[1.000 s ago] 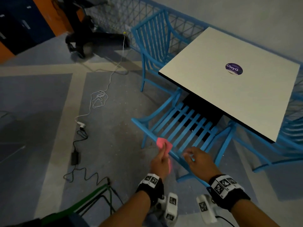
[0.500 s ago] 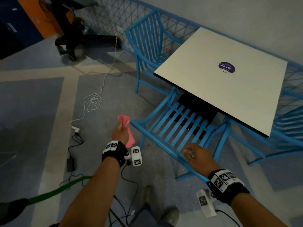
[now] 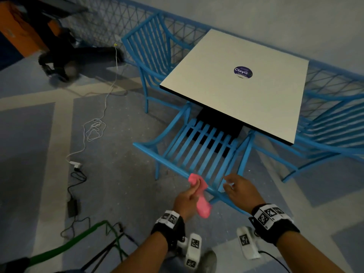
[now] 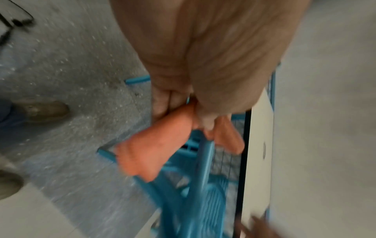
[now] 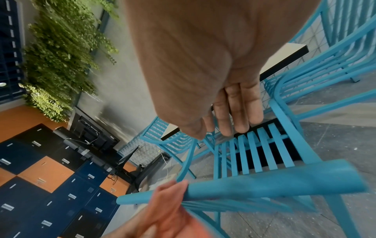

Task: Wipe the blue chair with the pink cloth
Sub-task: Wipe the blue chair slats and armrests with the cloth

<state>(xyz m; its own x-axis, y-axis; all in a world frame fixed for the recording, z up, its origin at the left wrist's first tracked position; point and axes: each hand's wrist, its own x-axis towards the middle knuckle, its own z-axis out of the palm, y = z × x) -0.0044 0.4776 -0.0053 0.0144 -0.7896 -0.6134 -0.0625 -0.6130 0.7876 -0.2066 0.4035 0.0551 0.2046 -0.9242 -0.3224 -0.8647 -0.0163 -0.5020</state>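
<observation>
The blue chair (image 3: pixel 199 146) is tucked under the table, its slatted back towards me. My left hand (image 3: pixel 187 198) grips the bunched pink cloth (image 3: pixel 202 207) and holds it against the chair's top rail (image 3: pixel 149 152), a little left of my right hand. The left wrist view shows the cloth (image 4: pixel 154 148) hanging from my curled fingers (image 4: pixel 162 103) over the rail (image 4: pixel 203 169). My right hand (image 3: pixel 238 188) rests on the same rail with its fingers straight (image 5: pixel 234 112), holding nothing.
A white square table (image 3: pixel 236 99) covers the chair's seat. Two more blue chairs (image 3: pixel 151 46) (image 3: pixel 325 123) stand at its other sides, with a blue lattice fence (image 3: pixel 98 26) behind. Cables (image 3: pixel 92 131), a power adapter (image 3: pixel 71 207) and a green-legged stand (image 3: pixel 78 239) lie on the floor at left.
My left hand swept the cloth along the top rail out to its left end, then back close to my right hand. The right hand stayed on the rail.
</observation>
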